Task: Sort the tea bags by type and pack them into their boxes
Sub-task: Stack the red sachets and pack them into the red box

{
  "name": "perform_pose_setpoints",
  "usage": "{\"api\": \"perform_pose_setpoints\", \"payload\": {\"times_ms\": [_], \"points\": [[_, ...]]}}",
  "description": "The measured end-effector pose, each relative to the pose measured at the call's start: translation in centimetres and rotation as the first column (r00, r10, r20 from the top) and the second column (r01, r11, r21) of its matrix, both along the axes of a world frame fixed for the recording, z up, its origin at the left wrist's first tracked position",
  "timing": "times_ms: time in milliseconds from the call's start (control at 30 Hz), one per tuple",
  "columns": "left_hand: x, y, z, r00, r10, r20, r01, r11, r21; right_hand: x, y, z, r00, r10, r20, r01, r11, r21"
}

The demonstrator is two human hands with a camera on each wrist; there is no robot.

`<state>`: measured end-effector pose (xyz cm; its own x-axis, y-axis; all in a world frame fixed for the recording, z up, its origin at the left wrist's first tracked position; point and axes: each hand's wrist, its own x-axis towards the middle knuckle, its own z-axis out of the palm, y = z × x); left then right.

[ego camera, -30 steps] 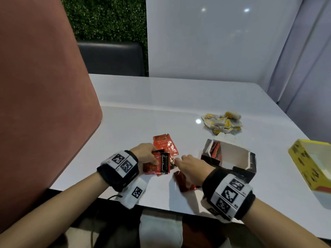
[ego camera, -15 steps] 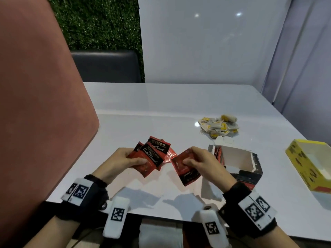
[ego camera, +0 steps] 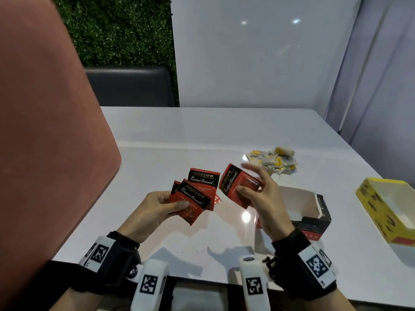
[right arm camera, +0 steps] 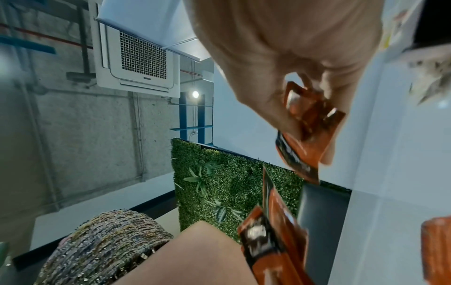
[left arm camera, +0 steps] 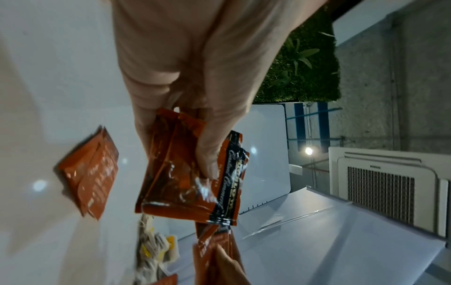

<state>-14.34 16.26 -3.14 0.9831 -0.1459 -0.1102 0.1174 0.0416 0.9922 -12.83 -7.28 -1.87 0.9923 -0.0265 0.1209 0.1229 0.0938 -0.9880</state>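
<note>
My left hand [ego camera: 162, 204] grips a fan of several red tea bags [ego camera: 195, 196] above the white table [ego camera: 224, 131], thumb on top; the left wrist view shows the same red tea bags [left arm camera: 192, 185]. My right hand [ego camera: 258, 189] pinches one red tea bag [ego camera: 235, 187] just right of the fan, index finger stretched out; the right wrist view shows this red tea bag [right arm camera: 307, 140] between thumb and fingers. An open black-and-red box [ego camera: 314, 212] stands right of that hand. A heap of yellow-and-white tea bags [ego camera: 274, 160] lies behind it. A yellow box [ego camera: 381, 209] sits far right.
A reddish chair back [ego camera: 45, 131] fills the left side, close to my left arm. A dark seat [ego camera: 130, 86] and a green hedge wall [ego camera: 116, 30] stand beyond the table's far edge. A white panel [ego camera: 258, 52] rises behind the table.
Both hands have lifted from the table near the front edge. The right hand picked up a red tea bag and raised it beside the fan in the left hand.
</note>
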Motion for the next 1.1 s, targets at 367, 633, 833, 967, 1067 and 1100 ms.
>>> {"api": "perform_pose_setpoints", "payload": {"times_ms": [367, 633, 833, 967, 1067, 1100], "points": [[-0.1, -2.4, 0.7, 0.999, 0.012, 0.032, -0.009, 0.996, -0.084, -1.5, 3.0, -0.3, 0.973, 0.22, -0.063, -0.209, 0.966, 0.15], [0.1, -3.5, 0.7, 0.997, 0.059, 0.054, -0.055, 0.996, -0.066, -0.4, 3.4, -0.5, 0.999, 0.031, 0.024, -0.032, 0.999, 0.016], [0.8, -2.7, 0.8, 0.972, 0.203, -0.115, -0.231, 0.904, -0.359, 0.4, 2.0, -0.2, 0.99, -0.104, 0.09, 0.112, 0.99, -0.09], [0.4, -3.9, 0.5, 0.977, 0.165, -0.132, -0.201, 0.918, -0.341, 0.5, 3.2, -0.5, 0.999, -0.033, -0.017, 0.03, 0.984, -0.174], [0.2, -4.9, 0.5, 0.983, 0.114, -0.145, -0.161, 0.915, -0.369, 0.9, 4.3, -1.0, 0.999, -0.039, -0.036, 0.027, 0.952, -0.304], [0.2, -5.1, 0.5, 0.984, 0.094, -0.151, -0.146, 0.912, -0.383, 1.0, 4.5, -1.0, 0.999, -0.035, -0.036, 0.02, 0.937, -0.35]]}}
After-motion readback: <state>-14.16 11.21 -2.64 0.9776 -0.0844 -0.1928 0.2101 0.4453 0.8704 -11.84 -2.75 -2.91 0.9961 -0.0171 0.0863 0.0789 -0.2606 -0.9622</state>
